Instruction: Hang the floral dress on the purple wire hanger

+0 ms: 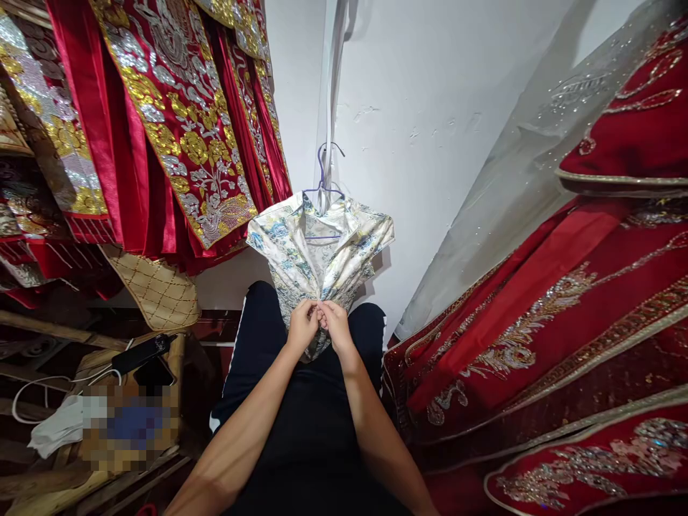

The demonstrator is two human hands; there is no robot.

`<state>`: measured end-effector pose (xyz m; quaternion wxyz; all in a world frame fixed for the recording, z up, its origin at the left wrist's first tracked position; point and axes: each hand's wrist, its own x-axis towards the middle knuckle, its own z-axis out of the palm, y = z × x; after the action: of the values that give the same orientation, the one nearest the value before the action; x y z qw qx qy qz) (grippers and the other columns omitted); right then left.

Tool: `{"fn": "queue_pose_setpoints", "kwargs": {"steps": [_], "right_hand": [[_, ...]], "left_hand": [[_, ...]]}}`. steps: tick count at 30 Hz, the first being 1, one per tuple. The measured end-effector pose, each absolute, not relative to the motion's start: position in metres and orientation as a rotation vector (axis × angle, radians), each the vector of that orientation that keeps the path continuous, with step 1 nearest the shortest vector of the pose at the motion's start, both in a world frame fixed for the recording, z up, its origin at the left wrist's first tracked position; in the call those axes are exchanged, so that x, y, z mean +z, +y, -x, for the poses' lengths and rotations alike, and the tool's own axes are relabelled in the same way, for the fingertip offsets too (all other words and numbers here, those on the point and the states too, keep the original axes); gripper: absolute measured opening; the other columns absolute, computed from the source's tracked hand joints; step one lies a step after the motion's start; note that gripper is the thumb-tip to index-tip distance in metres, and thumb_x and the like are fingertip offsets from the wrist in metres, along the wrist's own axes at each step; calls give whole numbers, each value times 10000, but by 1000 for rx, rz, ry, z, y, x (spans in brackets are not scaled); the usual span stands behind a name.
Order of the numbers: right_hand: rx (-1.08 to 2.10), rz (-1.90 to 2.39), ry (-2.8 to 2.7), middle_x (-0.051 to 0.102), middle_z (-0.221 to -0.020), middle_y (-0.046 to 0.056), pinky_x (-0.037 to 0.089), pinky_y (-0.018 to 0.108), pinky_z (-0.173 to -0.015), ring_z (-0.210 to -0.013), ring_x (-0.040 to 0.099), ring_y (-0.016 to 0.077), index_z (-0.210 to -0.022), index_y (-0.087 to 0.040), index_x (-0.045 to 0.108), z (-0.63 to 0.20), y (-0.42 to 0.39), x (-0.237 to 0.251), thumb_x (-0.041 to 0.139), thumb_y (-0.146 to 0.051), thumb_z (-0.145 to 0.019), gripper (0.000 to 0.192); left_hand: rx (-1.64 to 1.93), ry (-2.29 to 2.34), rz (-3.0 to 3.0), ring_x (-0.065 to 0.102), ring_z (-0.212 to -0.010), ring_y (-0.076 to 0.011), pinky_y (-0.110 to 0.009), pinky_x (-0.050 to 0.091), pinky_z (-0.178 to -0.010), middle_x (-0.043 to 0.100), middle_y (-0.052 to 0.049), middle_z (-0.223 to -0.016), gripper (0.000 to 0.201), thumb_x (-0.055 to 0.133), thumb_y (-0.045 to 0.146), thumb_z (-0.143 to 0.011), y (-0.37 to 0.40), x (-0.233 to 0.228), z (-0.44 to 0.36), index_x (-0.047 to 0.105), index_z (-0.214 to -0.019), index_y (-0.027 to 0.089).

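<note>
A short-sleeved floral shirt (279, 233), cream with blue and yellow print, hangs on a purple hanger (321, 168) in front of me. Its collar lies open, and the two front edges meet lower down at my hands. My left hand (304, 322) pinches the front edge of the shirt from the left side. Right beside it, my right hand (334, 322) pinches the cloth at the same spot, fingertips touching or nearly touching the left ones. Any button between the fingers is hidden. The shirt's lower part drops between my knees.
Red embroidered garments with gold and silver sequins (193, 143) hang at the left. More red beaded garments (516, 322) and a sheer white cover (484, 201) fill the right. A bamboo stool (177, 365) at lower left bears a black power bank (142, 353) and white cable.
</note>
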<state>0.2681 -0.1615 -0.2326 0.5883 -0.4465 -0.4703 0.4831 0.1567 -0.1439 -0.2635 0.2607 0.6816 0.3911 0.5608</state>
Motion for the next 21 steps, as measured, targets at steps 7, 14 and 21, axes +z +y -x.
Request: {"fn": "queue_pose_setpoints", "kwargs": {"steps": [7, 14, 21], "right_hand": [[1311, 986, -1158, 591, -573, 11, 171, 226, -351, -393, 322, 52, -719, -129, 729, -289, -121, -152, 751, -332, -695, 206], [996, 807, -1138, 627, -604, 5, 223, 167, -340, -412, 387, 32, -746, -122, 711, -279, -86, -17, 707, -252, -772, 133], [947, 804, -1257, 601, -507, -12, 234, 183, -355, -358, 374, 42, -734, -146, 687, -279, -107, -19, 694, -316, -784, 177]], "left_hand": [[1492, 1107, -1817, 598, -745, -200, -315, 481, -679, 613, -35, -806, 81, 548, 158, -840, -138, -260, -145, 600, -824, 217], [1402, 1069, -1864, 554, -665, -165, -282, 447, -619, 570, -15, -739, 73, 561, 160, -824, -142, -250, -156, 535, -772, 205], [1575, 866, -1942, 646, -828, -161, -294, 519, -758, 675, -58, -966, 351, 593, 242, -909, -115, -144, -144, 519, -1250, 207]]}}
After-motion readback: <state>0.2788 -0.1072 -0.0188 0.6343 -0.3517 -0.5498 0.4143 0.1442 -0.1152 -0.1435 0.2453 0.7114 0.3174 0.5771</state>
